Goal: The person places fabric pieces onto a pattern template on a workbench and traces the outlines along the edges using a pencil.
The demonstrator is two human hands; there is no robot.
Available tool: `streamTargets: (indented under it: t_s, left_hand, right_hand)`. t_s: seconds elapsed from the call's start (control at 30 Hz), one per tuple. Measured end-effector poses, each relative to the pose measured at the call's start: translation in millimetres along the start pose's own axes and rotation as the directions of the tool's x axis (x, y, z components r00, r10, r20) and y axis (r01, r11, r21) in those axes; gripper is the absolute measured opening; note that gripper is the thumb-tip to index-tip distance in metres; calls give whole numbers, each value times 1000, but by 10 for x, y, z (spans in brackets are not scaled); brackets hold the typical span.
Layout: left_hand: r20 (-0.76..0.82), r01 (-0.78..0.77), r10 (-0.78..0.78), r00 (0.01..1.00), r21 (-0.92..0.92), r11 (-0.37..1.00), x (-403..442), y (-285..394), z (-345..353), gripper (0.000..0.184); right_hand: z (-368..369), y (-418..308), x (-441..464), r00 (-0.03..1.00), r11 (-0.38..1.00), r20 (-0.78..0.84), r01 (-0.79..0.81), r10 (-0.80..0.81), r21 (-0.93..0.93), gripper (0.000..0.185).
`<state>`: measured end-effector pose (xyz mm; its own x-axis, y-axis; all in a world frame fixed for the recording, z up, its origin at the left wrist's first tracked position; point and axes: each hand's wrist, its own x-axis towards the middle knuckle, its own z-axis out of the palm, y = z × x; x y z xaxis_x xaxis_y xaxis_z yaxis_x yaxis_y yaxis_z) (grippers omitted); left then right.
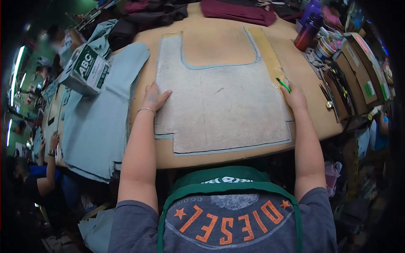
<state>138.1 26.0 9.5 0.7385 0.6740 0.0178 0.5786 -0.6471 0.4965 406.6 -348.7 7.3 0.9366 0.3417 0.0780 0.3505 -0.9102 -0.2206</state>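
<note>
A worn whitish pattern template [228,103] with a U-shaped cutout lies flat on the table. Light blue fabric [164,136] shows from under its edges, and yellowish tape [270,52] covers its upper right strip. My left hand [155,98] rests on the template's left edge, thumb stretched inward and fingers pointing forward. At the right edge is my right hand [294,96], its fingers closed on a green pen [283,85] whose dark end points up and left. The fingers' undersides are hidden.
Left of the template, a stack of light blue fabric pieces [99,126] bears a green and white ABC box [87,69]. Maroon fabric [238,12] lies at the back. A tumbler [308,31] and cardboard boxes [356,69] stand right. Another person's hand [54,141] is far left.
</note>
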Motion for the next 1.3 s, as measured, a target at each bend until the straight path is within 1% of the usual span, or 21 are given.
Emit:
streamTargets:
  t_s: [0.07, 0.17, 0.37, 0.47, 0.57, 0.67, 0.77, 0.8, 0.87, 0.93, 0.97, 1.0, 1.07, 1.17, 1.2, 1.23, 1.3]
  left_hand:
    - [-13, 20, -19, 1000, 67, 998, 34, -5, 29, 73]
    - [28, 54, -57, 998, 85, 995, 64, 26, 11, 71]
    - [107, 189, -216, 971, 214, 958, 105, 137, -53, 71]
    - [132, 199, -234, 963, 233, 952, 106, 144, -70, 71]
    - [133, 162, -207, 969, 291, 943, 79, 165, -87, 74]
    - [63, 221, -264, 962, 388, 895, 40, 267, -68, 64]
    - [-37, 182, -183, 983, 407, 895, -168, 279, -82, 61]
    - [-91, 105, -83, 992, 274, 956, -214, 168, -42, 61]
    - [-232, -64, 67, 970, 22, 998, -346, -192, 26, 61]
    - [-190, -97, 70, 979, -139, 985, -758, -282, -147, 59]
    - [-174, -115, 77, 982, -220, 969, -976, -286, -245, 58]
    - [-158, -143, 111, 981, -209, 967, -1158, -307, -287, 59]
    - [-123, -209, 188, 975, -196, 958, -1472, -316, -322, 60]
    - [-119, -318, 312, 942, -35, 947, -1709, -157, -260, 60]
    - [-112, -379, 383, 917, 59, 924, -1754, -27, -250, 60]
    - [-93, -424, 430, 898, 79, 902, -1788, 87, -225, 59]
    - [-49, -531, 538, 842, 105, 841, -1825, 300, -110, 56]
  right_hand:
    - [24, 18, 9, 1000, 1000, -7, 1, -1, -7, 54]
    - [49, 29, 28, 1000, 1000, -2, -17, 17, -15, 54]
    - [13, 4, 22, 999, 1000, 37, -2, 2, -19, 52]
    - [58, 36, 46, 1000, 999, 13, -1, 1, -35, 52]
    - [48, 34, 37, 1000, 999, 12, 5, -5, -41, 53]
    - [45, 24, 38, 1000, 999, 10, 3, -3, -39, 53]
    - [7, 9, 0, 1000, 1000, -4, 11, -11, -14, 53]
    - [18, 69, 18, 1000, 997, 1, -3, 3, 79, 53]
    - [94, 341, 106, 999, 964, 40, -35, 25, 263, 53]
    - [103, 655, 74, 1000, 952, -27, 2, 7, 306, 51]
    - [25, 731, -75, 998, 914, 53, -45, 26, 404, 48]
    - [-113, 800, -270, 990, 866, 136, -101, 39, 489, 46]
    - [-354, 774, -668, 985, 827, 154, -144, 71, 543, 41]
    - [-333, 965, -992, 995, 785, 94, -80, 28, 615, 40]
    - [-314, 970, -1078, 997, 777, 77, -47, -2, 627, 39]
    - [-339, 825, -1227, 998, 771, 56, -21, -19, 636, 38]
    - [-480, 476, -1494, 991, 794, 43, 78, -130, 603, 37]
